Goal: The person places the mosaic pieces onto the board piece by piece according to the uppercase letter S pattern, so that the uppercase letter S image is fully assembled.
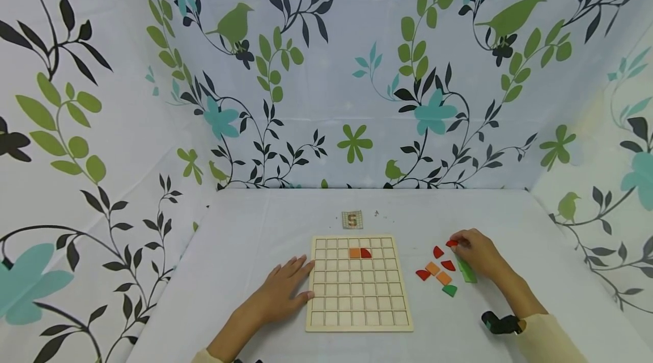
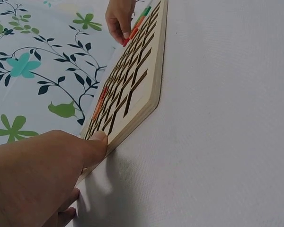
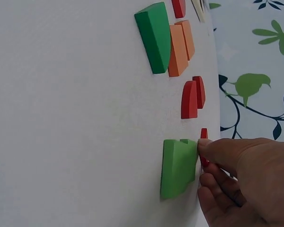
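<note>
My left hand (image 1: 282, 293) rests at the left edge of a wooden grid board (image 1: 359, 277), its fingers extended and the thumb touching the rim. In the board's upper rows sit an orange square (image 1: 354, 253) and a red quarter-circle piece (image 1: 365, 253), side by side. Right of the board, my right hand (image 1: 478, 252) pinches another red quarter-circle piece (image 3: 204, 134) between thumb and fingers, at the table surface. Just beside that hand lies a light green piece (image 3: 177, 168), partly covered by the hand in the head view.
Loose red pieces (image 1: 448, 265), orange squares (image 1: 444, 278) and a dark green quarter-circle (image 1: 450, 290) lie between board and right hand. A small card marked like an S or 5 (image 1: 352, 219) lies behind the board. Patterned cloth (image 1: 326, 96) hangs at the back and sides.
</note>
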The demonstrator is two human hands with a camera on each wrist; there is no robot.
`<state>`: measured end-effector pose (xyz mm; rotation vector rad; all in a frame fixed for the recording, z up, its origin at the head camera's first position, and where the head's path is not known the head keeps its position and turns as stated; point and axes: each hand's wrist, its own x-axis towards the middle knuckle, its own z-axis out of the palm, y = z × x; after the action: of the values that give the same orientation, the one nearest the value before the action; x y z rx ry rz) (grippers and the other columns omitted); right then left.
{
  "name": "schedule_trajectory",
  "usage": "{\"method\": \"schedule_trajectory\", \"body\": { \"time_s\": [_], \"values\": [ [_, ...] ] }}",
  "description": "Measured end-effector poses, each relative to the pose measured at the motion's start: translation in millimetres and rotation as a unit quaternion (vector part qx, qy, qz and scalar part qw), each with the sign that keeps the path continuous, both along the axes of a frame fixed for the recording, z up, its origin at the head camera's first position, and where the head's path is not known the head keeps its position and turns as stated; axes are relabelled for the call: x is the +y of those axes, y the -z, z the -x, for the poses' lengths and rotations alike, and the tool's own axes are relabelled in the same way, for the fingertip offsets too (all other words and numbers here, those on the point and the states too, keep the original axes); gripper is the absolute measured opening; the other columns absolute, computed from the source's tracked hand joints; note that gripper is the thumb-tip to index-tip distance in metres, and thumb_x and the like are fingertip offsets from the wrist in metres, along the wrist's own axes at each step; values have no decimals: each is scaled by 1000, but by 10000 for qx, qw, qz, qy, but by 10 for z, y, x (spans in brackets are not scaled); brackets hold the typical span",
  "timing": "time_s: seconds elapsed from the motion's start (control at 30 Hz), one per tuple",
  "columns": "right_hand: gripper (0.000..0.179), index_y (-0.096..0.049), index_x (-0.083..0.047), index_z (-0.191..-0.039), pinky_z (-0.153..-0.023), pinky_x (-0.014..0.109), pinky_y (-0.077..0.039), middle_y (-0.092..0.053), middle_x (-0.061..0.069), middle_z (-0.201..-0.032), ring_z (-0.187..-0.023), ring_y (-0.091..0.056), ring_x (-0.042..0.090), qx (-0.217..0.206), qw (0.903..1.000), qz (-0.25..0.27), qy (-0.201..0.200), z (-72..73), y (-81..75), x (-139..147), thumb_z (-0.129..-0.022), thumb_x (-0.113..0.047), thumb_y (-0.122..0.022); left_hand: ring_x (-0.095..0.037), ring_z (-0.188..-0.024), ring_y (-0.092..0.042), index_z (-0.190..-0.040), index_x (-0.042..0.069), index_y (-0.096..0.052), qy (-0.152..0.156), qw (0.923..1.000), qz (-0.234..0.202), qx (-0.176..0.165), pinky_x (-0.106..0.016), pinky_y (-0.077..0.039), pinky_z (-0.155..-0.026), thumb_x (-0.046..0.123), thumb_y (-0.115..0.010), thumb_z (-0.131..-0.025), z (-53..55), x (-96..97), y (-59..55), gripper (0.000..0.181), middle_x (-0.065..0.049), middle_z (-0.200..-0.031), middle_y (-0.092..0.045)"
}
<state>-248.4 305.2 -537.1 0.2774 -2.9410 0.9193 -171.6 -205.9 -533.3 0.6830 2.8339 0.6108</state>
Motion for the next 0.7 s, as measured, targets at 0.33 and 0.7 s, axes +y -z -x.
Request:
{"method": "schedule_trajectory", "body": {
  "time_s": [0.33, 0.7],
  "values": [
    [26, -69, 7, -120, -96, 56, -58, -65, 24, -111, -101, -62, 36, -303, 9992, -98, 235, 301, -18, -260, -99, -8, -72, -43, -159, -25, -165, 15, -37, 16, 10000, -24, -80, -70, -20, -125, 53, -56, -107, 1, -15, 0, 72, -16, -173, -29],
    [21, -71, 7, -116, -94, 53, -56, -63, 22, -107, -97, -58, 33, 18, 9999, -73, -141, 511, -171, -959, -98, -5, -70, -42, -160, -26, -165, 17, -37, -25, 10000, -6, -82, -70, -21, -125, 53, -57, -106, 10, -12, -5, 72, -15, -173, -29]
  ]
}}
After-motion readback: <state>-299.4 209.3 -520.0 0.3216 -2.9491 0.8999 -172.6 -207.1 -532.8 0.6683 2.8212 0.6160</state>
